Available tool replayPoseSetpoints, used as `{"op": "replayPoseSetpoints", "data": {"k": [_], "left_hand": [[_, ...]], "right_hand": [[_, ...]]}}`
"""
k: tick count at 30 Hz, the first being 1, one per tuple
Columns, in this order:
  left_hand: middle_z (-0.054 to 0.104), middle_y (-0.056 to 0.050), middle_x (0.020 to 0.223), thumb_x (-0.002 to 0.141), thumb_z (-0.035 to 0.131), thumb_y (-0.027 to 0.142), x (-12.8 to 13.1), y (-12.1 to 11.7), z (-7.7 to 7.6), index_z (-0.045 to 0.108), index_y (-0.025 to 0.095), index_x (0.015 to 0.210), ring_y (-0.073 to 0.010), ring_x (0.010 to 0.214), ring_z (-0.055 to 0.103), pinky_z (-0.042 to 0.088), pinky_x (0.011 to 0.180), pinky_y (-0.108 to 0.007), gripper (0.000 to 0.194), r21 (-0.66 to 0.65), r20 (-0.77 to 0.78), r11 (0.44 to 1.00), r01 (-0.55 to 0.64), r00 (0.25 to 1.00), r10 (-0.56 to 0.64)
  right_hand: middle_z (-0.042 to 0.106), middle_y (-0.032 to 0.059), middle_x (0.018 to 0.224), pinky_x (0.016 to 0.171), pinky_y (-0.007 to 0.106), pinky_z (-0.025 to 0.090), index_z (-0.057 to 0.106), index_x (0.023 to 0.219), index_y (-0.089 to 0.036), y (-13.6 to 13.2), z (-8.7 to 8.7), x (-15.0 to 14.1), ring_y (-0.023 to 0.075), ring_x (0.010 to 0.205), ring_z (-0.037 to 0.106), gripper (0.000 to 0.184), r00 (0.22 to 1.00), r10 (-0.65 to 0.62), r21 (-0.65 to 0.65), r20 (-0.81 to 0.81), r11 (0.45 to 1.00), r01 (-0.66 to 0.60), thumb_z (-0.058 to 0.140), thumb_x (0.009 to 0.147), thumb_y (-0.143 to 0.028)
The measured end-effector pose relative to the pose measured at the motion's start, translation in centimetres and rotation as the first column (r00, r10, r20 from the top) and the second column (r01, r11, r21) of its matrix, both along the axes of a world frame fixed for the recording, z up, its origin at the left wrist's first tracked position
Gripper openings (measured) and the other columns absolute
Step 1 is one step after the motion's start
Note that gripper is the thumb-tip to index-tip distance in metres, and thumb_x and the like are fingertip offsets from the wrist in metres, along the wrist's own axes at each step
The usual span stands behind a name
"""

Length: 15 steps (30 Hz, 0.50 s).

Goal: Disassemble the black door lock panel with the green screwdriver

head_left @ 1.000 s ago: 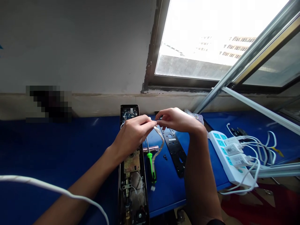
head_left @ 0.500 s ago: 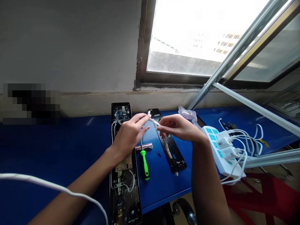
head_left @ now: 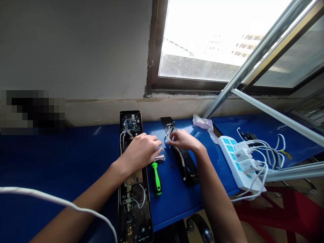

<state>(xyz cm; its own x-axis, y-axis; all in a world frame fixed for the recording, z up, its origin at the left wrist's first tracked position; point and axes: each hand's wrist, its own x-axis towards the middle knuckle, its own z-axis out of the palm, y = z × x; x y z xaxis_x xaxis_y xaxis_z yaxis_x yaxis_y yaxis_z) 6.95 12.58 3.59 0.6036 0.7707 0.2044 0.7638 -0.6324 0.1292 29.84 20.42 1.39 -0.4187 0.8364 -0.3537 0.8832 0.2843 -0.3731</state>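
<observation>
Closest to us, a white cord (head_left: 63,203) runs across the lower left, in front of the left forearm (head_left: 96,189). Beyond it we see the black case (head_left: 141,212), open and lengthwise on the blue bench (head_left: 172,206), with brass parts (head_left: 129,199) toward its near end and a circuit board (head_left: 136,125) at its far end. The left hand (head_left: 141,148) is over the middle of the case, palm down, its fingers loosely bent and the thumb a little apart from them; the palm side is hidden, so we cannot tell whether it holds anything or touches the case.

Just right of the case lies a green screwdriver (head_left: 157,179), handle toward us, and by its upper end a pinkish roll (head_left: 159,157), partly covered by the left hand. A few dark screws (head_left: 171,165) sit between these and the black plate (head_left: 164,121). Along the plate runs a white cable (head_left: 180,156); its near end lies at the plate's lower part, and the right hand (head_left: 181,139) has its upper stretch pinched between thumb and bent fingers.

Farther off we have a plastic bag (head_left: 202,122) near the wall (head_left: 101,50), and to the right a power strip (head_left: 242,182) with white chargers (head_left: 242,155) and their cords (head_left: 273,158) plugged in. Behind everything we see the window (head_left: 197,64), with metal bars (head_left: 236,79) slanting in front of it.
</observation>
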Motion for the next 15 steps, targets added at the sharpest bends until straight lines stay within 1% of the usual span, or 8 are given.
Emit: {"op": "replayPoseSetpoints", "data": {"k": [5,9,12,14,15], "left_hand": [[0.078,-0.008,0.104,0.104,0.057,0.031,-0.3,0.0,0.4,0.078,0.019,0.113,-0.0275,0.091,0.073,0.057,0.081,-0.042,0.026,-0.059,0.010,0.998,0.032,0.999,-0.032],[0.078,-0.008,0.106,0.104,0.056,0.030,-0.8,0.1,0.8,0.079,0.020,0.111,-0.0267,0.093,0.073,0.057,0.081,-0.040,0.026,-0.069,0.045,0.996,0.054,0.998,-0.051],[0.078,-0.007,0.107,0.104,0.058,0.030,-1.4,0.1,1.5,0.079,0.019,0.112,-0.0247,0.092,0.074,0.056,0.079,-0.036,0.025,-0.079,0.079,0.994,0.071,0.995,-0.065],[0.078,-0.007,0.108,0.103,0.058,0.030,-2.2,0.0,2.3,0.078,0.020,0.114,-0.0230,0.091,0.074,0.055,0.079,-0.034,0.025,-0.100,0.113,0.992,0.080,0.991,-0.069],[0.077,-0.007,0.109,0.103,0.059,0.031,-2.7,0.0,2.7,0.078,0.020,0.114,-0.0220,0.091,0.074,0.055,0.079,-0.033,0.025,-0.110,0.139,0.991,0.079,0.988,-0.063]], "right_hand": [[0.068,0.0090,0.127,0.093,0.044,0.060,0.065,0.127,-0.018,-0.2,1.0,0.1,0.0222,0.108,0.069,0.036,0.999,-0.002,0.016,0.053,1.000,0.002,0.065,0.100,-0.042],[0.069,0.0085,0.125,0.091,0.042,0.061,0.065,0.125,-0.018,-0.6,1.7,-0.2,0.0210,0.105,0.070,0.034,0.998,-0.013,0.040,0.064,0.999,0.011,0.065,0.101,-0.041],[0.072,0.0068,0.114,0.088,0.041,0.061,0.069,0.115,-0.017,-1.0,2.2,-0.7,0.0192,0.098,0.071,0.032,0.997,-0.065,0.142,0.044,0.988,0.058,0.066,0.100,-0.045],[0.075,0.0057,0.099,0.086,0.040,0.059,0.072,0.102,-0.017,-1.7,3.0,-1.4,0.0194,0.090,0.071,0.031,0.997,-0.081,0.243,-0.018,0.967,0.083,0.066,0.099,-0.047],[0.076,0.0060,0.092,0.084,0.039,0.058,0.074,0.097,-0.017,-2.1,3.5,-1.9,0.0207,0.087,0.072,0.031,0.996,-0.065,0.288,-0.067,0.954,0.081,0.066,0.098,-0.047]]}}
